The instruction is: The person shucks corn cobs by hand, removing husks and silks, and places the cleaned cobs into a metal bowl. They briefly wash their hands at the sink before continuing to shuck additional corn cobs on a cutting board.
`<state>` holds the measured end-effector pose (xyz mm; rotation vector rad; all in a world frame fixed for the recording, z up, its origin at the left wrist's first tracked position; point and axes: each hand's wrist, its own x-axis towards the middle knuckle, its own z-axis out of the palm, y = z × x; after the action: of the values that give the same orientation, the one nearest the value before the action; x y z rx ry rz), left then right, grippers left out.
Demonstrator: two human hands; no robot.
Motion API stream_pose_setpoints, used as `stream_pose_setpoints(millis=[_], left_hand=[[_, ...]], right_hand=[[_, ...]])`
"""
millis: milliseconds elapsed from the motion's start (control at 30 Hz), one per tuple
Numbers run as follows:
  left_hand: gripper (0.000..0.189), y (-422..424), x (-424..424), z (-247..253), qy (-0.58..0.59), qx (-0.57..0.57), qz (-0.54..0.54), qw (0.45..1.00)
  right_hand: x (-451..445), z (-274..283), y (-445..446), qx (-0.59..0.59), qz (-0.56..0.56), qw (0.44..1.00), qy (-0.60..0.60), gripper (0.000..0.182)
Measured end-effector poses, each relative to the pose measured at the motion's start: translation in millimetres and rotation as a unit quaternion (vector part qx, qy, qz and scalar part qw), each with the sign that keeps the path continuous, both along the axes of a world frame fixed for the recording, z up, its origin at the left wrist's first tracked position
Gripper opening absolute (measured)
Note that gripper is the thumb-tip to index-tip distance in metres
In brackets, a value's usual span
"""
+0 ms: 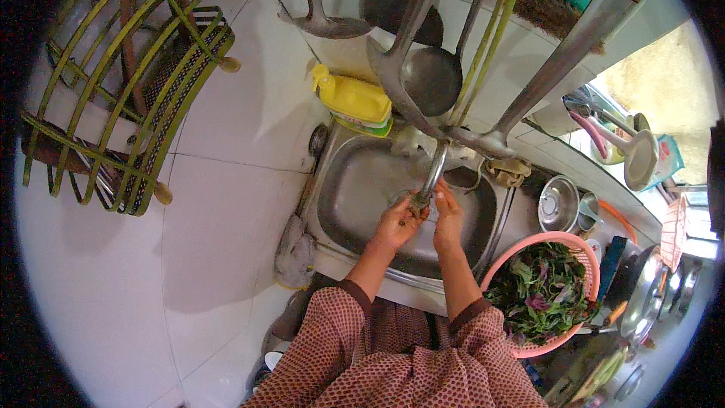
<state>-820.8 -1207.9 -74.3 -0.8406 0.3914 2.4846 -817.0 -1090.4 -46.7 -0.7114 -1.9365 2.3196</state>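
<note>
Both hands are over a stainless steel sink (362, 209), just under the curved metal faucet (437, 167). My left hand (401, 221) is cupped below the spout, with dark greenish bits on its palm and fingers; whether it grips anything does not show clearly. My right hand (448, 209) is raised close to the right of the spout, its fingertips near the metal; whether they touch it cannot be told. To the right of the sink stands a pink plastic basket (592, 272) full of leafy greens (541, 289), some of them purple.
A yellow detergent bottle (357, 99) stands at the sink's back left. Metal ladles (433, 79) and a long-handled spatula (558, 62) hang above the faucet. A grey cloth (295, 252) drapes at the left edge. Metal bowls (558, 204) sit right; a green slatted rack (164, 119) is on the left wall.
</note>
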Motion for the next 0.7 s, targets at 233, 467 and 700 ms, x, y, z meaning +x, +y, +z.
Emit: stream_pose_setpoints(millis=[233, 467, 700], left_hand=[[0.035, -12.0, -17.1, -18.6, 0.009, -0.025, -0.089, 0.996], [0.051, -0.9, -18.3, -11.5, -0.016, 0.008, 0.005, 1.000], [0.047, -1.3, -0.5, 6.4, 0.079, 0.025, 0.013, 0.996]], right_hand=[[18.9, 17.5, 17.0, -0.044, -0.093, 0.990, -0.097, 0.038], [34.1, -5.6, 17.0, 0.186, 0.015, 0.982, 0.033, 0.034], [27.8, 22.7, -6.8, 0.304, 0.132, 0.943, 0.025, 0.039]])
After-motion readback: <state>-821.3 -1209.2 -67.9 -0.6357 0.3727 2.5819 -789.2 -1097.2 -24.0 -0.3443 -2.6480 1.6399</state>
